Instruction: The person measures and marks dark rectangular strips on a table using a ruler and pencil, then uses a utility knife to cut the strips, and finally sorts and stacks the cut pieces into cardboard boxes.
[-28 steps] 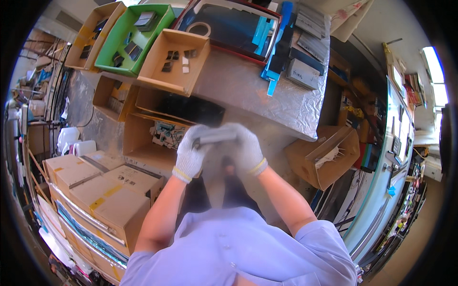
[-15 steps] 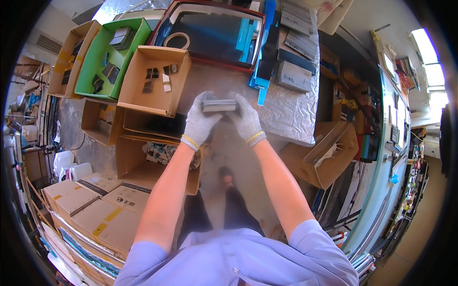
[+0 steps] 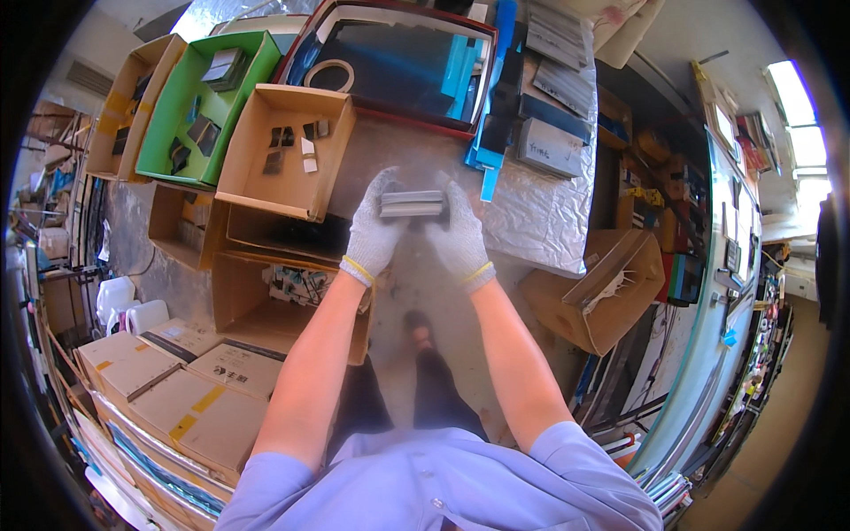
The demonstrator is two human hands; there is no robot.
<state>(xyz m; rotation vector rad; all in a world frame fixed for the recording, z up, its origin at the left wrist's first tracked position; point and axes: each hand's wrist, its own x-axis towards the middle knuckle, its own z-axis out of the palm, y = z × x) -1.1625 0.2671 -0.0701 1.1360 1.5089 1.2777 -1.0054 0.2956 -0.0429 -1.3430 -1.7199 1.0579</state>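
A small stack of thin grey plates (image 3: 413,204) is held level in front of me, its layered long edge facing my body. My left hand (image 3: 370,228), in a pale knit glove with a yellow cuff edge, grips the left end. At the other end my right hand (image 3: 460,234), gloved alike, closes against the short side. Some fingertips are blurred or hidden by the plates. Just left of the hands stands an open cardboard box (image 3: 232,196) holding several small dark pieces (image 3: 276,161) and a white one.
A green box (image 3: 150,157) with dark pieces stands further left. Beyond my hands lies a red-rimmed tray (image 3: 425,124) with a tape roll (image 3: 329,76). Grey plate stacks (image 3: 551,146) rest on a foil-covered surface (image 3: 540,217) at right, above a tilted carton (image 3: 567,305). Cartons (image 3: 186,407) fill the lower left.
The stack has shifted slightly right and nearer to me, tilting so that more of its layered edge shows. My right hand's fingers have loosened a little at its end.
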